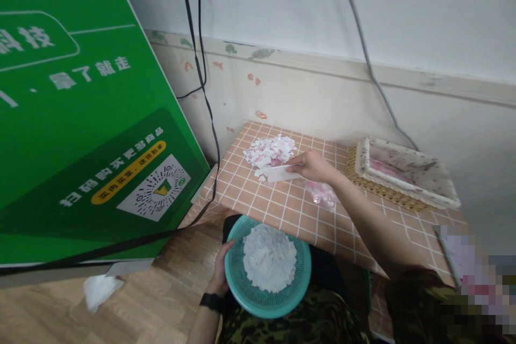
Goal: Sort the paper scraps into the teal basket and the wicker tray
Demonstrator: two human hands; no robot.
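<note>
My left hand (222,266) is closed on the left rim of a round green plastic basket (302,274) in my lap. Inside it is a heap of small white flakes (269,258) that look like paper scraps. Over the table, my right hand (312,165) pinches a flat white card (280,173). The card's far edge is beside a loose pile of white and pink scraps (269,151). Below my right wrist lies a clear plastic bag (321,194) with pink and white contents.
A wicker basket (355,174) with a printed cloth lining stands at the table's right, near the wall. The table (258,201) has a brown checked cover. A large green sign board (133,134) stands on the left, with a black cable (207,102) hanging beside it. White plastic (100,289) lies on the floor.
</note>
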